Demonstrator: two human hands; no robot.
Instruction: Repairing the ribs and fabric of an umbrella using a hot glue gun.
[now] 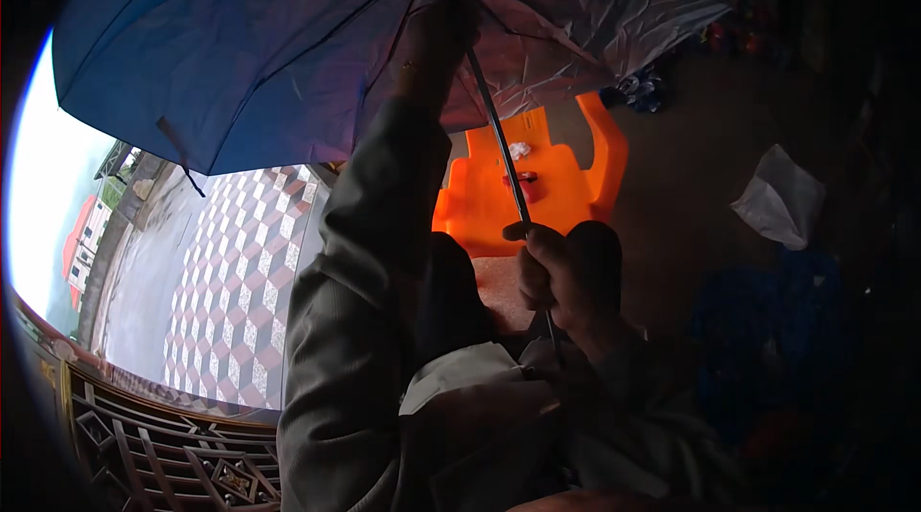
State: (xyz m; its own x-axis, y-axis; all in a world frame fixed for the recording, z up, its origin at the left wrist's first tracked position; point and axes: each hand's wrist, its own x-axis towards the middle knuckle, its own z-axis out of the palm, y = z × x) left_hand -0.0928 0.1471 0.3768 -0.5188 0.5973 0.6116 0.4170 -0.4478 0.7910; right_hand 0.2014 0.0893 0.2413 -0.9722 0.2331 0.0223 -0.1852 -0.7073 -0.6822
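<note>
An opened umbrella, blue on its left and pinkish to the right, spreads across the top of the head view, its underside and dark ribs showing. My left hand reaches up in a long grey sleeve and is closed around the shaft just below where the ribs meet; its fingers are dark and partly lost in shadow. Lower down, my right hand grips the thin shaft in a fist, thumb uppermost. Below that fist the shaft runs down toward my lap. The strap hangs from the canopy's left edge.
Ahead stands an orange plastic chair, with a red object and a crumpled white piece on its seat. A white sheet or bag lies right. Patterned tiles and a metal grille lie left. The right side is very dark.
</note>
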